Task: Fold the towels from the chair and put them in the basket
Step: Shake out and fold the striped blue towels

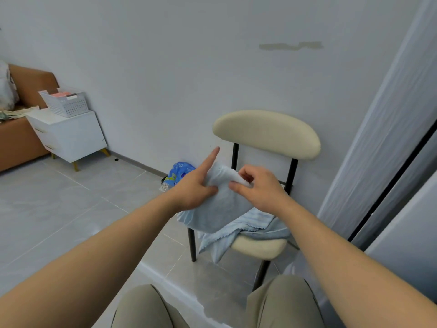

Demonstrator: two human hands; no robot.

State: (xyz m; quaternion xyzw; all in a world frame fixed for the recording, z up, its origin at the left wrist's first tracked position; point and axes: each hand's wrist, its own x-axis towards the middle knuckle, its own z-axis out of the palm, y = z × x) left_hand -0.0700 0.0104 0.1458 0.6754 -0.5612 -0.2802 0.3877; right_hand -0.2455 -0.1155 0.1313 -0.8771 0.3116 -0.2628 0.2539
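A pale blue towel (220,209) hangs in the air above the cream chair (267,133). My left hand (194,190) grips its top left part, with the forefinger pointing up. My right hand (260,188) pinches the top right corner. More light blue towels (250,230) lie crumpled on the chair seat and droop over its front edge. A white perforated basket (66,104) with something pink in it stands on a white bedside cabinet (68,136) at the far left.
A blue patterned bag (178,174) lies on the tiled floor by the wall, left of the chair. A brown bed or sofa (21,138) is at the left edge. A white curtain (378,138) hangs on the right. My knees show at the bottom.
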